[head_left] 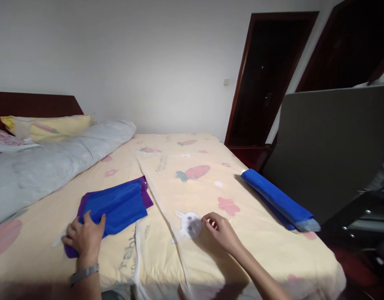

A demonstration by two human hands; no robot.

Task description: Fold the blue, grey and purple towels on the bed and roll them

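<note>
A flat blue fabric piece (116,205) lies on the bed left of centre. Purple fabric (147,197) sticks out from under it at the far and right edges, and at the near left corner. My left hand (85,234) rests on the near left corner of this stack with its fingers spread, not gripping it. To the right, my right hand (219,229) hovers low over the sheet beside a printed white rabbit face. Its fingers are curled with the tips together, and nothing shows between them.
A blue fabric roll (274,196) lies along the right edge of the patterned bed sheet (185,154). A grey quilt (54,166) and a yellow pillow (60,128) are at the left. Beyond the right edge stands a dark grey panel (329,141); a dark door (269,79) is behind.
</note>
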